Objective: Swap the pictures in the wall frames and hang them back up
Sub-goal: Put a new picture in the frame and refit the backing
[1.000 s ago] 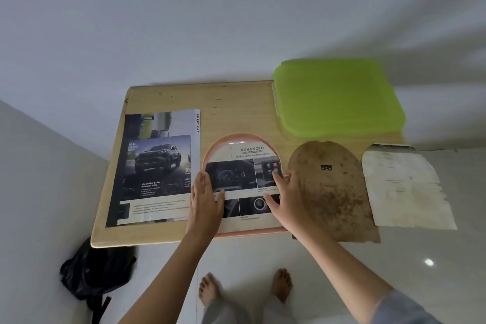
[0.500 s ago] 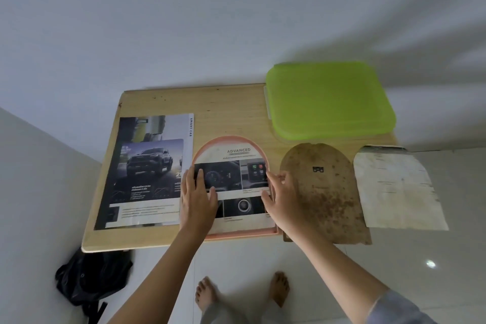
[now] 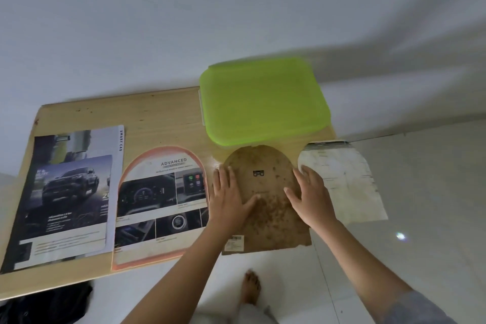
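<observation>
An arch-shaped orange frame [image 3: 123, 262] lies flat on the wooden table [image 3: 157, 118] with a car-dashboard picture [image 3: 163, 202] laid in it. To its right lies the brown, stained arch-shaped backing board [image 3: 265, 187], hanger hook facing up. My left hand [image 3: 228, 200] rests flat on the board's left edge, my right hand [image 3: 310, 194] on its right edge, fingers straight. A dark truck brochure page [image 3: 68, 197] lies at the table's left. A stained white arch-shaped sheet [image 3: 344, 181] overhangs the table's right end.
A lime-green lidded plastic box [image 3: 263, 100] sits at the table's back right, just behind the backing board. A white wall stands behind the table. A black bag [image 3: 44, 305] lies on the tiled floor under the table's left front. My bare foot [image 3: 251, 287] shows below.
Both hands left the picture in the orange frame and moved right onto the brown backing board. The camera view shifted right and closer.
</observation>
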`<state>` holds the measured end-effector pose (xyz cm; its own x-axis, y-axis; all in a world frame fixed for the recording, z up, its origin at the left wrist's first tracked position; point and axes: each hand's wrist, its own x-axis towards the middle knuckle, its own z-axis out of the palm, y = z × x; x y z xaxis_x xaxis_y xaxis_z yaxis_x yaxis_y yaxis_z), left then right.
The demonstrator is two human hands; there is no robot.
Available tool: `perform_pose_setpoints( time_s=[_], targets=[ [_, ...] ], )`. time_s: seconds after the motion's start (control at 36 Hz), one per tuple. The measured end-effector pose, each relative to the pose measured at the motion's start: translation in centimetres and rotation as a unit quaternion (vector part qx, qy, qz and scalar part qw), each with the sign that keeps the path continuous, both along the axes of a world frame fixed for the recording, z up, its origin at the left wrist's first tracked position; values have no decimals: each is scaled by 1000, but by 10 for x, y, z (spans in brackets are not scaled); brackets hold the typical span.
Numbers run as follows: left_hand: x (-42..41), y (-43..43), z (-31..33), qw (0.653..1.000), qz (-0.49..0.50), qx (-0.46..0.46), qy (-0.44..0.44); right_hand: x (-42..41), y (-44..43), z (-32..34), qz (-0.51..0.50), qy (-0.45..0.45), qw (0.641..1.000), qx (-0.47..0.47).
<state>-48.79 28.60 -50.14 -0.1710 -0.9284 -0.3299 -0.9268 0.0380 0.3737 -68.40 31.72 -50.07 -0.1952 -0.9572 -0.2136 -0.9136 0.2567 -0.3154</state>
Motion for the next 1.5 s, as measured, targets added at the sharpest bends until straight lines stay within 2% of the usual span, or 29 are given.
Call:
perform_pose_setpoints(
  time_s=[0.25, 0.36, 0.47, 0.64, 0.89, 1.0, 1.08, 1.5],
  targets=[
    [-13, -5, 6, 998, 54, 27, 4, -13, -2, -10, 12, 0, 1000, -18],
    [-13, -9, 6, 996, 79, 2, 31, -8, -1, -13, 7, -21, 999, -44],
    [-9, -19, 7, 987, 132, -28, 89, -5, -1, -15, -3, -38, 998, -56],
    [-4, -24, 8, 963, 194, -14, 184, -5, 1, -17, -11, -61, 996, -67],
    [-1, -26, 13, 908, 248, -10, 337, -4, 1, -18, -31, -106, 990, -85],
    [4, -24, 18, 860, 259, 41, 438, -4, 1, -17, -32, -114, 989, -88],
    [8, -19, 19, 836, 247, 72, 484, -1, 1, -17, -38, -121, 988, -87],
    [47, -13, 24, 815, 265, 73, 510, 16, 4, -11, -54, -168, 982, -70]
  ],
)
